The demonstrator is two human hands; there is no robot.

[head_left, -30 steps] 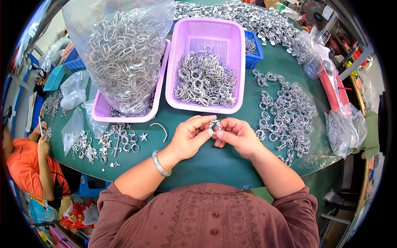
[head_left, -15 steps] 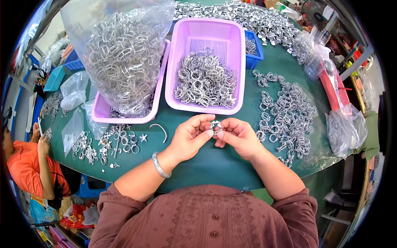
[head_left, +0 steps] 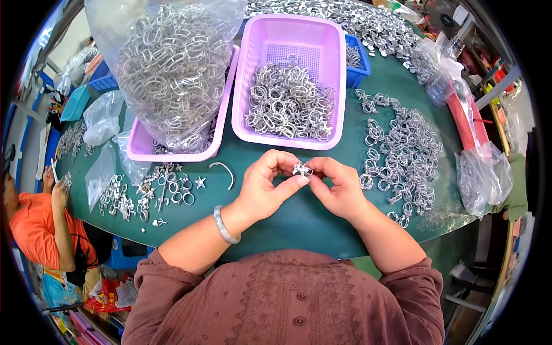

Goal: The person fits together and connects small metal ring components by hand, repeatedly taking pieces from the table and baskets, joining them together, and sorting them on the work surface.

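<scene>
Between the fingertips of both hands sits a small silver metal ring (head_left: pixel 301 169) with a star-like top. My left hand (head_left: pixel 266 179) pinches it from one side, and my right hand (head_left: pixel 337 185) grips it from the other. Both are held over the green table just below a purple basket (head_left: pixel 240 123) that contains a heap of similar silver rings (head_left: pixel 287 100). To the left of my left hand lie a curved silver strip (head_left: pixel 228 172) and a silver star (head_left: pixel 200 182). A spread of silver rings (head_left: pixel 405 155) lies right of my right hand.
A clear bag of metal rings (head_left: pixel 172 75) stands in another purple basket (head_left: pixel 167 156) at left. A blue bin (head_left: pixel 359 73) and a heap of flat silver pieces (head_left: pixel 368 26) are farther back. Plastic bags (head_left: pixel 486 178) edge the right side. A person in orange (head_left: pixel 43 230) works at far left.
The ring between my fingers has been turned, so its star-like top now shows rather than its round opening. The baskets and table sit slightly higher in the picture.
</scene>
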